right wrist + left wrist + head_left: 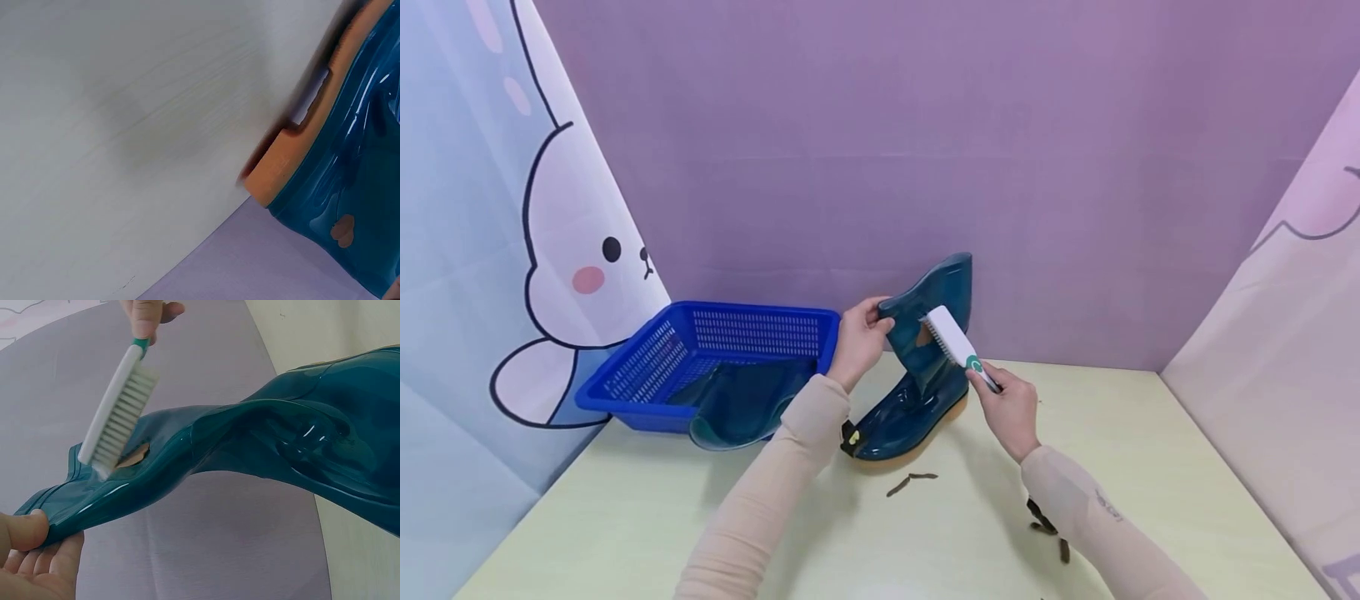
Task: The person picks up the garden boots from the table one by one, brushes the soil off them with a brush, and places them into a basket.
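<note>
A glossy teal rain boot (898, 421) with an orange sole (278, 165) stands on the table, its soft shaft bent. My left hand (863, 337) pinches the shaft's top rim, thumb on one side and fingers on the other, as the left wrist view also shows. In my right hand (1011, 408) is the handle of a white scrub brush (953, 333) with green on it. The brush's pale bristles (128, 409) meet the shaft beside a tan patch (133, 456). That patch has a rounded, lobed outline in the right wrist view. At the toe sits a black and yellow piece (852, 437).
To the left stands a blue plastic basket (681, 312) with slotted walls. A second teal boot (741, 408) lies in it, its shaft hanging over the front rim. Small dark brown strips (910, 481) lie on the table (1120, 433). A purple backdrop (925, 150) rises behind.
</note>
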A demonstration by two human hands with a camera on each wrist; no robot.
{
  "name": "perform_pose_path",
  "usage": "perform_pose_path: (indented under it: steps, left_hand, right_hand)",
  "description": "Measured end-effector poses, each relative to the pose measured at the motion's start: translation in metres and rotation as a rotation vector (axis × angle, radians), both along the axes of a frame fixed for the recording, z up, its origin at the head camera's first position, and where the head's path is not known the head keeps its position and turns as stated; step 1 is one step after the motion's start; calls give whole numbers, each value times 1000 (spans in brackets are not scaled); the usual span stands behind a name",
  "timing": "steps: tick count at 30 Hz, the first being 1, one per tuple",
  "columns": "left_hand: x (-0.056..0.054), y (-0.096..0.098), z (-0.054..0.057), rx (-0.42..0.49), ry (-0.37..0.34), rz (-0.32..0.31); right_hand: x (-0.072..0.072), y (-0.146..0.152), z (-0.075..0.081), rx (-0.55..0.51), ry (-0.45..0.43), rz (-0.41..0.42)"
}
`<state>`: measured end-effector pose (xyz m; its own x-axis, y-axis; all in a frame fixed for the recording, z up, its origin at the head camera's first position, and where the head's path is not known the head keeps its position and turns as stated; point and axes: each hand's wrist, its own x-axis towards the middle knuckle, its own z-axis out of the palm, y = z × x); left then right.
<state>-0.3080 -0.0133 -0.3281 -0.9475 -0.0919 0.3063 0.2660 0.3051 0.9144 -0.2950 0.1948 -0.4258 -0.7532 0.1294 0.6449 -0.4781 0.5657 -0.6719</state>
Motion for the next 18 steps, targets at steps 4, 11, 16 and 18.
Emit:
perform_pose_path:
  steps: [4, 11, 16, 18]
  left_hand:
    - [1, -2, 2, 18, -13, 0]
    - [3, -5, 4, 55, -31, -4]
    - [7, -7, 6, 75, -52, -6]
    - [7, -7, 7, 81, -49, -6]
  right_hand:
    - [5, 1, 4, 18, -66, -3]
    - [14, 5, 8, 58, -107, -14]
    - [21, 9, 10, 81, -83, -20]
    - [24, 10, 12, 86, -68, -21]
